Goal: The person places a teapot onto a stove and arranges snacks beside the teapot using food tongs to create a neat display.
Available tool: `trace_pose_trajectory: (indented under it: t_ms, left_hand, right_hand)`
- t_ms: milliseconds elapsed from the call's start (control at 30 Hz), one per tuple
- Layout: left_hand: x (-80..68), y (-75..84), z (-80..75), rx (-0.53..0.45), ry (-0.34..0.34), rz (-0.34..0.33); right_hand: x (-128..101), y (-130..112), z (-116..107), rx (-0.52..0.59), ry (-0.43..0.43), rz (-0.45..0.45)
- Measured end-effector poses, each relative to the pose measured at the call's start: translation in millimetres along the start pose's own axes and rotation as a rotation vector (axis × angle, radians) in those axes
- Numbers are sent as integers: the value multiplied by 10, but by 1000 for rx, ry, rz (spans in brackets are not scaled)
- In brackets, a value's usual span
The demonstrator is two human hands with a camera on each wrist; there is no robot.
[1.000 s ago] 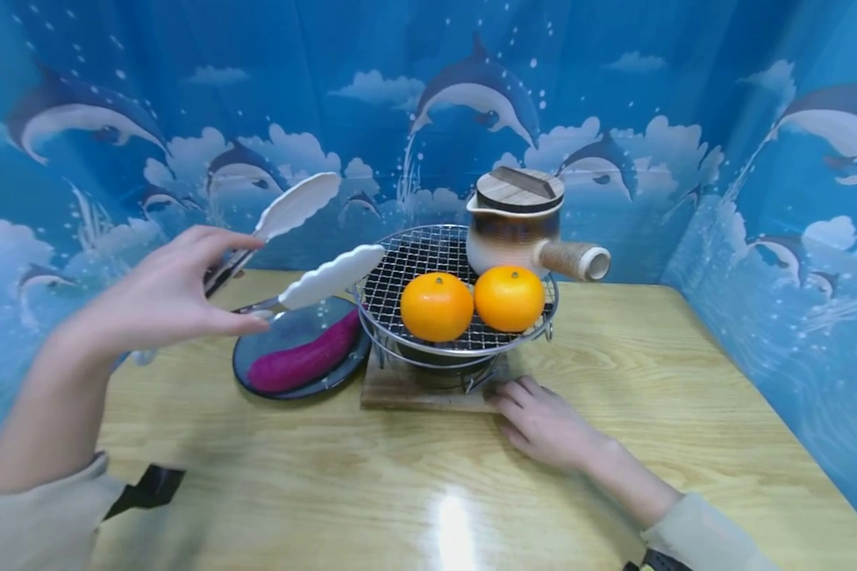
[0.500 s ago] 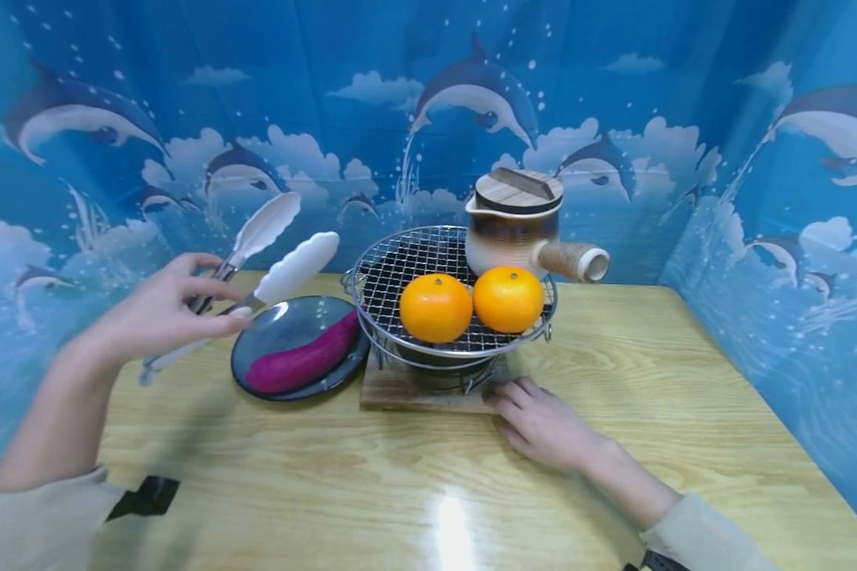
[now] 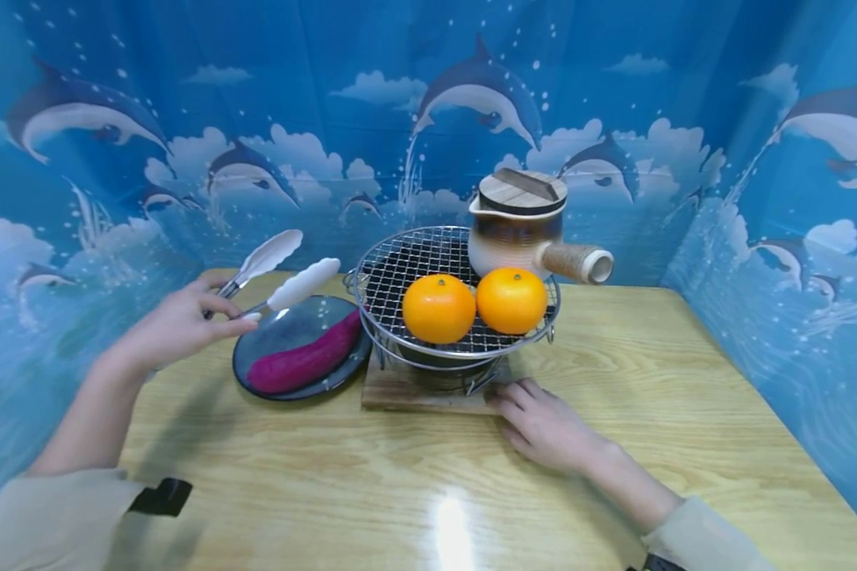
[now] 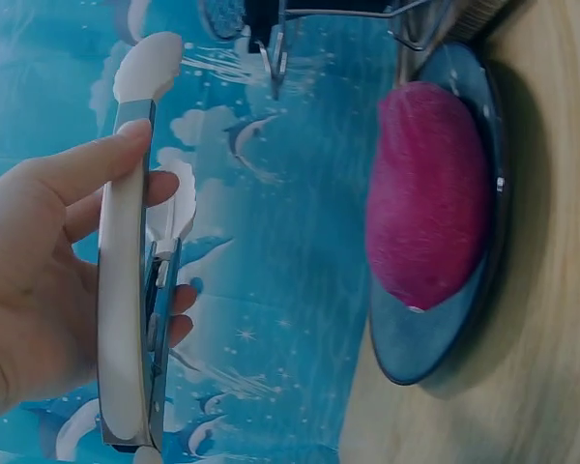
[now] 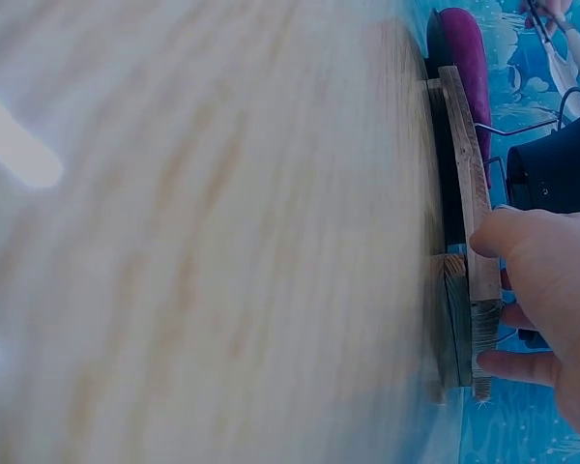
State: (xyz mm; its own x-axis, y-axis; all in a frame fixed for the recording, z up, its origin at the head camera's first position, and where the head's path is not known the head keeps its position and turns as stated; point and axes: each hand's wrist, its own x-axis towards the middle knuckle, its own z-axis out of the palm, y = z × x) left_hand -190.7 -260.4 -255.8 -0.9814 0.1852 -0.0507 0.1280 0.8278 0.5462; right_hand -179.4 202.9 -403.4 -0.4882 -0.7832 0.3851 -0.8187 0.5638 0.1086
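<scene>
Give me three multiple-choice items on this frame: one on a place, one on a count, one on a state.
1. Where does the purple sweet potato lie?
A. on the wire grill
B. on the dark plate
C. on the bare table

2. How many oranges sit on the wire grill?
A. one
B. two
C. three

3. How do the tongs stand in the left hand?
A. tips apart, holding nothing
B. clamped on the sweet potato
C. lying flat on the table

Key: 1 B, the sweet potato rests inside the plate's rim beside the grill. 2 B, one orange and a second orange sit side by side in front of the pot. 3 A, both white tips are spread above the plate with nothing between them.
</scene>
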Motion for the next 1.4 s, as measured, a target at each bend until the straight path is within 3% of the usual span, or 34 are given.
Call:
trace_pose_trajectory:
  t_ms: [333,567,833,1267,1400]
  left_hand:
    - [54,-138,155,244,41,67]
    - [53,-152,201,363,31,62]
    - [56,-212,294,370,-7,100]
    - [98,-334,325,382,0,178]
    - [102,-336,319,382,-1,150]
  right_hand:
    - [12,2,1,9,11,-7]
    - [11,1,8,4,14,-14]
    - [7,-3,8,7,4,-6]
    - [-1,-3,-13,-1,-1,3]
    - [-1,-3,-12,1,5,1]
